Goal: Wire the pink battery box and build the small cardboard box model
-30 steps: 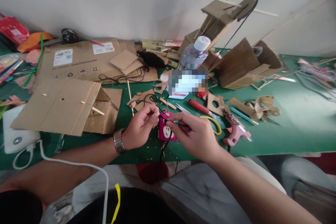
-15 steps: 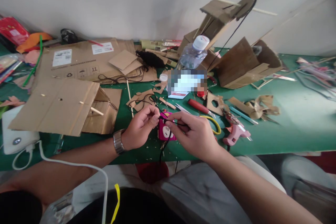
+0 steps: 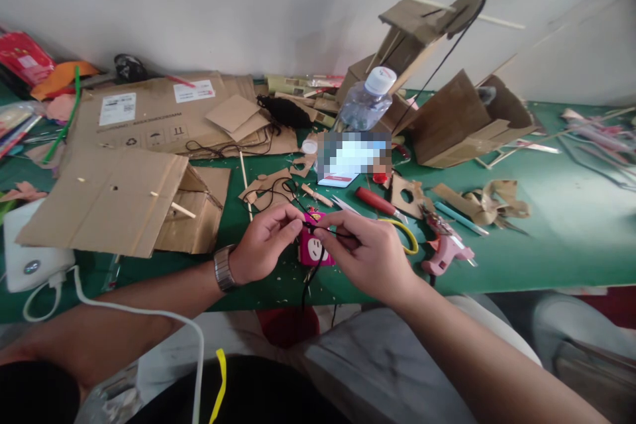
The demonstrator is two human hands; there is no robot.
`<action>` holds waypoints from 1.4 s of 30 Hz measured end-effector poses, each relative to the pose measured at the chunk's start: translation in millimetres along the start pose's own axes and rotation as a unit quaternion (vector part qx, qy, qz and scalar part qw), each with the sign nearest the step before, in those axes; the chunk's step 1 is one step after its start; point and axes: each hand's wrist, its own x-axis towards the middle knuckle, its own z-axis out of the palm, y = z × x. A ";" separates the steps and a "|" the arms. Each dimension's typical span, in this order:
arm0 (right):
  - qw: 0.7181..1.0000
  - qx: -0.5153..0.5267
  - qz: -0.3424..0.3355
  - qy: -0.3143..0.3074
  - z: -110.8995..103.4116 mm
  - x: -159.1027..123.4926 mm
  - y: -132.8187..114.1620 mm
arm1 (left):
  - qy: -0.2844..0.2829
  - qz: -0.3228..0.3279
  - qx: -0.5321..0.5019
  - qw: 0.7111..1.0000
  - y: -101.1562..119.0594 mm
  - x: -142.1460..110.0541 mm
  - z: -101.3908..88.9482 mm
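A thin black cord (image 3: pixel 309 283) runs between my two hands and hangs down over the table's front edge. My left hand (image 3: pixel 265 242), with a metal-banded watch (image 3: pixel 224 268) at the wrist, pinches the cord between thumb and forefinger. Close beside it, my right hand (image 3: pixel 370 252) also grips the cord in a pinch; the exact spot is partly hidden by the fingers. Beneath the fingertips lies a magenta power socket (image 3: pixel 315 252) with a white face. More black cord lies in loops on cardboard scraps (image 3: pixel 271 189) behind my left hand.
Right of my hands lie a red-handled screwdriver (image 3: pixel 375 200), yellow-handled scissors (image 3: pixel 408 238) and a pink glue gun (image 3: pixel 447 248). A plastic bottle (image 3: pixel 365 106) stands behind a phone (image 3: pixel 342 179). Cardboard structures (image 3: pixel 109 202) flank both sides; a white cable (image 3: pixel 149 308) crosses my left forearm.
My left hand has shifted slightly right, its fingertips closer to my right hand on the cord. My right hand stays nearly in place.
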 end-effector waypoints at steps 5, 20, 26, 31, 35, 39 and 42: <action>1.000 -0.001 -0.005 0.004 -0.5 0.5 -0.3 | 0.008 -0.002 -0.012 1.000 -4.4 0.6 -2.4; 1.000 0.003 -0.015 -0.008 3.2 0.2 -0.8 | -0.016 0.037 0.013 0.999 -1.4 0.4 1.7; 1.000 0.009 -0.017 -0.024 4.7 0.1 0.1 | 0.019 0.090 0.078 0.993 -3.0 3.7 4.9; 0.999 0.014 -0.045 -0.023 6.6 1.6 1.6 | 0.033 0.105 0.082 0.991 8.6 2.2 14.3; 0.997 0.022 -0.065 -0.036 8.4 0.0 -4.1 | 0.053 0.097 0.076 0.991 24.6 -24.1 16.3; 0.992 0.018 -0.099 -0.082 11.2 -2.6 -8.7 | 0.134 0.112 0.074 0.982 27.8 -74.9 0.3; 0.986 -0.001 -0.128 -0.104 13.1 -2.7 -8.0 | 0.223 0.144 0.078 0.961 21.4 -113.5 -21.7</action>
